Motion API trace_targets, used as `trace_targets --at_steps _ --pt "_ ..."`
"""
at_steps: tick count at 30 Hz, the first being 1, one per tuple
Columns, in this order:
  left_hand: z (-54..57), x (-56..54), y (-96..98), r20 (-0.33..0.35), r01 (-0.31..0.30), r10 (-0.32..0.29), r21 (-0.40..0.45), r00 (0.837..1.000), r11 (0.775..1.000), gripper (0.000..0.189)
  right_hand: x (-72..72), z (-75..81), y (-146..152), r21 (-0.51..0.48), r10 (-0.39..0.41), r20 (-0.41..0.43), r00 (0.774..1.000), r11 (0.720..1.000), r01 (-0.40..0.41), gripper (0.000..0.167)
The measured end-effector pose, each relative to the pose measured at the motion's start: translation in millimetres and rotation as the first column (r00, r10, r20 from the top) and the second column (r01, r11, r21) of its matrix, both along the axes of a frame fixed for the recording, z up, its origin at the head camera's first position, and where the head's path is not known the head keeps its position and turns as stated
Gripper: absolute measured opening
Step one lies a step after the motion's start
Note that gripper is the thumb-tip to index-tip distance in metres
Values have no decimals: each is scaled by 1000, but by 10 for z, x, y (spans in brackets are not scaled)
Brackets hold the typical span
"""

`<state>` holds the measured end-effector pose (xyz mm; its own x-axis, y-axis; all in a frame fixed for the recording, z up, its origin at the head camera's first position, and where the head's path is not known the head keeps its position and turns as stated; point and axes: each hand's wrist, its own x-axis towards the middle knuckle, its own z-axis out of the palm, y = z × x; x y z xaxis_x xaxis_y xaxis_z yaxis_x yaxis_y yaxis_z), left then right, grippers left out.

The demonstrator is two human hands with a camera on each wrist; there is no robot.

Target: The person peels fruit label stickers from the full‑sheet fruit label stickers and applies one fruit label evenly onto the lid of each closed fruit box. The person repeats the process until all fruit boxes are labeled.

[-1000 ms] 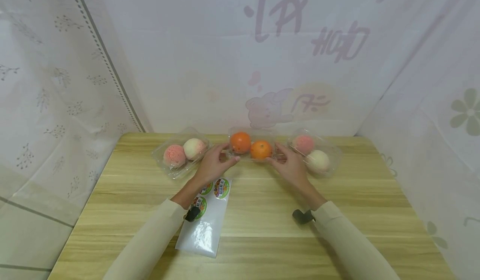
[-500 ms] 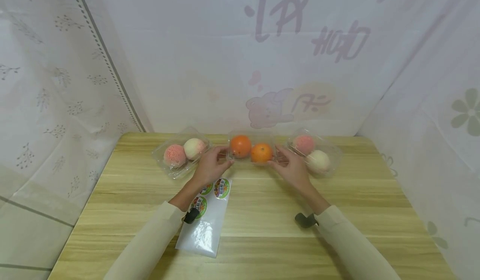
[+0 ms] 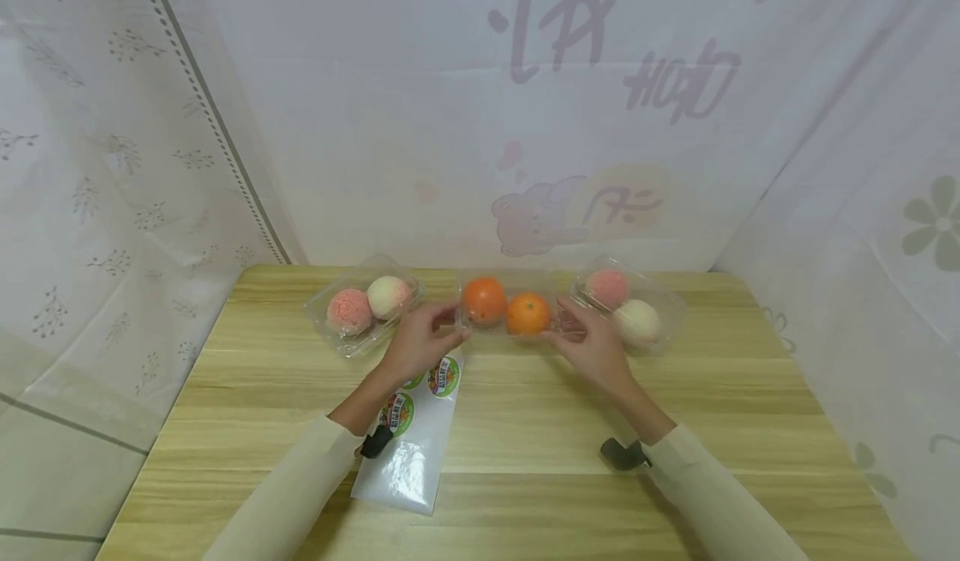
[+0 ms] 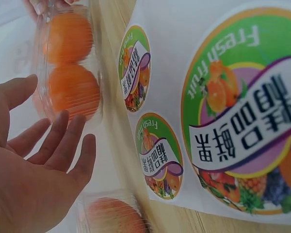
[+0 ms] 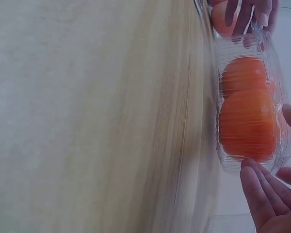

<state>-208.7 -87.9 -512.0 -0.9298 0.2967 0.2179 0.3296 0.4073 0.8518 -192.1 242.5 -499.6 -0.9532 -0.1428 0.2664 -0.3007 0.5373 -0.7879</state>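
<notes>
A clear plastic clamshell box with two orange fruits sits between both hands near the table's back edge. One is a deeper orange fruit; the other looks like a mandarin. My left hand holds the box's left end, its thumb by the near rim and its fingers at the end wall, seen also in the left wrist view. At the right end my right hand holds it likewise; the right wrist view has thumb and fingertips against the plastic. The lid looks closed.
A clear box with two pinkish peach-like fruits stands left. Another box, with a pink and a cream fruit, stands right, close by my right hand. A sheet of round fruit stickers lies under my left wrist. Curtain cloth hangs behind.
The middle box has come slightly nearer and a little to the right, with both hands at its ends. The side boxes and sticker sheet have stayed put.
</notes>
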Motion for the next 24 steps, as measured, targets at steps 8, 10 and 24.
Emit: trace_targets --at_steps 8,10,24 --pt "310 288 32 39 28 -28 -13 999 1000 52 150 45 68 -23 28 -46 999 999 -29 69" --pt "317 321 39 30 42 -42 -15 999 999 51 193 61 81 -25 31 -29 999 999 -31 69" --pt "311 559 6 98 72 -72 10 993 997 53 484 81 135 46 34 -41 999 998 -33 62"
